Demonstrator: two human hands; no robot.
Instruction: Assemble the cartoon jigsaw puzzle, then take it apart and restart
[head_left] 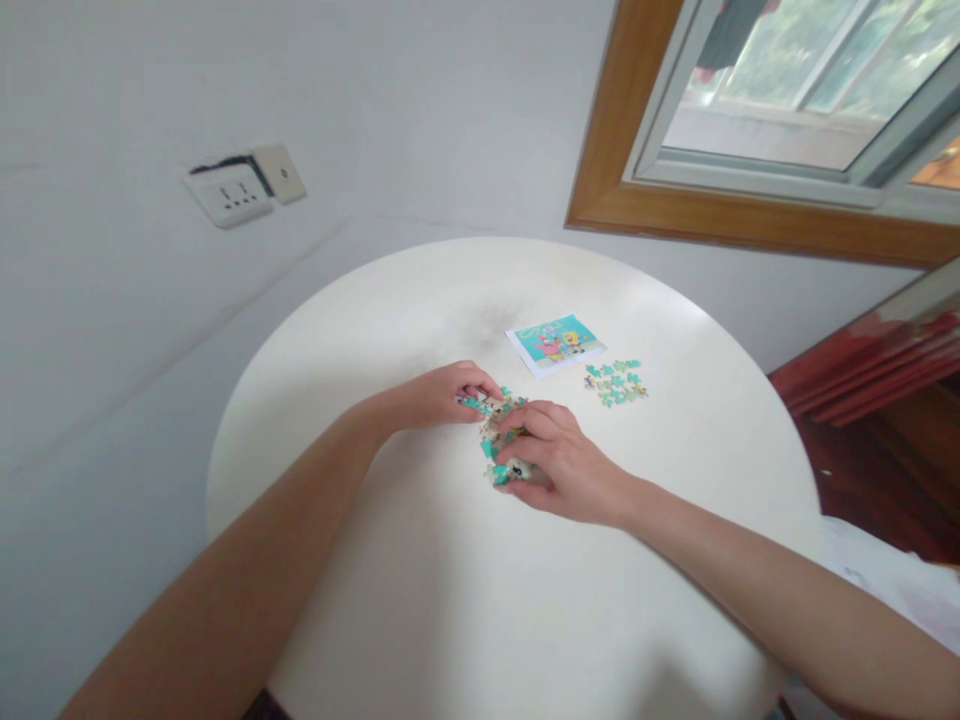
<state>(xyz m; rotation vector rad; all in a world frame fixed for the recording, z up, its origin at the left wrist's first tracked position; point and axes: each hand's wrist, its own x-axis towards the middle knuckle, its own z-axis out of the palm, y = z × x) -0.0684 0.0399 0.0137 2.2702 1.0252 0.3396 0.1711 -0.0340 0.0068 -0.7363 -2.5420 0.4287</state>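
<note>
I have my left hand (450, 388) at the left edge of the puzzle pieces (488, 449) clustered mid-surface (450, 590), my right hand (559, 455) curled over their right side; I can't tell whether either grips any. A picture card (551, 345) lies farther right.

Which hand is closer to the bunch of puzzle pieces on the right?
Right. The right hand is left of those puzzle pieces and closer to the person; the left hand is farther left.

Those turquoise-and-cream jigsaw pieces (499, 475) sit bunched near the flat picture card (555, 345); another cluster (618, 381) lies loose just beside that card.
</note>
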